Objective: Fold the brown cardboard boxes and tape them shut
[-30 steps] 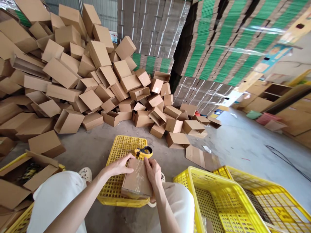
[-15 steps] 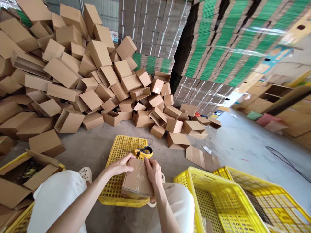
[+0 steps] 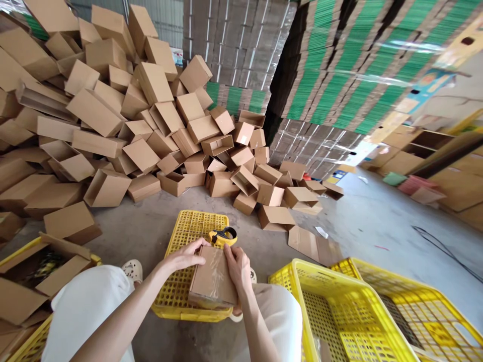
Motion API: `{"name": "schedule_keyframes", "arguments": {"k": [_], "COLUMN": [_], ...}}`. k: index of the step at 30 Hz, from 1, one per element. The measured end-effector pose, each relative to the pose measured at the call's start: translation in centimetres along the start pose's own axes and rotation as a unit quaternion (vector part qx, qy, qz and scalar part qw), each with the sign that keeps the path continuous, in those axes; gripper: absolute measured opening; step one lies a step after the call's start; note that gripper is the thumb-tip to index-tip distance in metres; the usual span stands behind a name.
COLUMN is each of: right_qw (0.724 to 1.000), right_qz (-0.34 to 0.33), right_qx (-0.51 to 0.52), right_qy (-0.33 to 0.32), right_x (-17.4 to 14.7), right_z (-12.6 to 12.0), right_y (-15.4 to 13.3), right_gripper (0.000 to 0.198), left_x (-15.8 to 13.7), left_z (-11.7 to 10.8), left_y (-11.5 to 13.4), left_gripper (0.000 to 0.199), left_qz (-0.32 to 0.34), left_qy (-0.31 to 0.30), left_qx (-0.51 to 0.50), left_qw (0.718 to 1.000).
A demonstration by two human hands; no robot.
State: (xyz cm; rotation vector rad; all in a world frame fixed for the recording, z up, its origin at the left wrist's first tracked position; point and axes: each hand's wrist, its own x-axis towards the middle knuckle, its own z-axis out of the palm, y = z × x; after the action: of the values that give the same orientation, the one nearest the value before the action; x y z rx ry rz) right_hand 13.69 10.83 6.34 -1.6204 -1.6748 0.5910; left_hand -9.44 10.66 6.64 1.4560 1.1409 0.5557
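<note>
A small closed cardboard box [image 3: 213,279] with clear tape across its top rests on an upturned yellow plastic crate [image 3: 175,281] between my knees. My left hand [image 3: 188,255] grips the box's far left corner, thumb on top and fingers over the edge. On the right side, my right hand [image 3: 237,264] is closed along the box's edge, its fingertips near the far right corner. Just beyond the box lies a yellow and black tape dispenser [image 3: 223,236] on the crate; neither hand touches it.
A big heap of cardboard boxes [image 3: 151,130] spreads across the floor ahead. Yellow crates [image 3: 302,281] stand at my right. An open carton [image 3: 22,296] sits in another crate on my left. Wrapped stacks of flat cardboard [image 3: 339,65] rise behind, and a black cable [image 3: 445,251] lies far right.
</note>
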Motion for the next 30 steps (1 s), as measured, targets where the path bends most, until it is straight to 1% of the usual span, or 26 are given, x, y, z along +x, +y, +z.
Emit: {"name": "schedule_keyframes", "arguments": {"k": [4,7,10,13,15,19,21,23,24,25,27,28,30], "right_qw": [1.000,0.999,0.997,0.995,0.993,0.987,0.984,0.982,0.980,0.977,0.974,0.973,0.972], "right_qz": [-0.001,-0.006,-0.031,-0.064,-0.078,-0.098,-0.112,-0.126,-0.131,-0.133,-0.123,-0.112,-0.089], "right_qx": [0.002,0.009,0.013,-0.015,-0.048,-0.084,-0.078,-0.062,-0.053,-0.047,-0.048,-0.062,-0.118], "right_qy": [-0.008,-0.035,-0.063,-0.074,-0.075,-0.094,-0.110,-0.130,-0.143,-0.159,-0.184,-0.190,-0.182], "right_x": [0.1,0.2,0.3,0.1,-0.4,-2.3,-3.1,-3.3,-3.0,-2.6,-1.2,-0.4,0.9], "right_z": [0.0,-0.1,-0.3,-0.6,-0.7,-1.4,-2.1,-3.1,-3.6,-4.2,-4.9,-5.1,-5.1], "right_y": [0.2,0.3,0.3,0.5,0.9,2.0,2.4,2.5,2.3,2.0,1.2,0.7,-0.2], "right_gripper": [0.059,0.055,0.045,0.034,0.032,0.054,0.065,0.074,0.074,0.068,0.049,0.042,0.041], "left_x": [0.7,1.5,2.1,2.2,2.2,2.1,2.0,1.9,1.9,1.8,1.8,1.7,1.7], "left_z": [2.2,4.2,5.3,5.5,5.4,5.4,5.4,5.4,5.4,5.4,5.4,5.4,5.3], "left_y": [-0.4,-1.0,-1.5,-1.7,-1.7,-1.7,-1.7,-1.6,-1.6,-1.5,-1.4,-1.3,-1.2], "left_gripper": [0.041,0.032,0.029,0.029,0.030,0.031,0.032,0.033,0.033,0.033,0.032,0.032,0.031], "left_qz": [-0.013,0.012,0.042,0.052,0.052,0.051,0.052,0.050,0.049,0.048,0.048,0.048,0.048], "left_qy": [0.103,0.176,0.219,0.226,0.226,0.230,0.231,0.228,0.226,0.223,0.222,0.221,0.223], "left_qx": [0.057,0.059,0.049,0.041,0.039,0.042,0.046,0.048,0.048,0.048,0.047,0.045,0.040], "left_qw": [0.993,0.983,0.974,0.972,0.972,0.971,0.971,0.971,0.972,0.972,0.973,0.973,0.973]}}
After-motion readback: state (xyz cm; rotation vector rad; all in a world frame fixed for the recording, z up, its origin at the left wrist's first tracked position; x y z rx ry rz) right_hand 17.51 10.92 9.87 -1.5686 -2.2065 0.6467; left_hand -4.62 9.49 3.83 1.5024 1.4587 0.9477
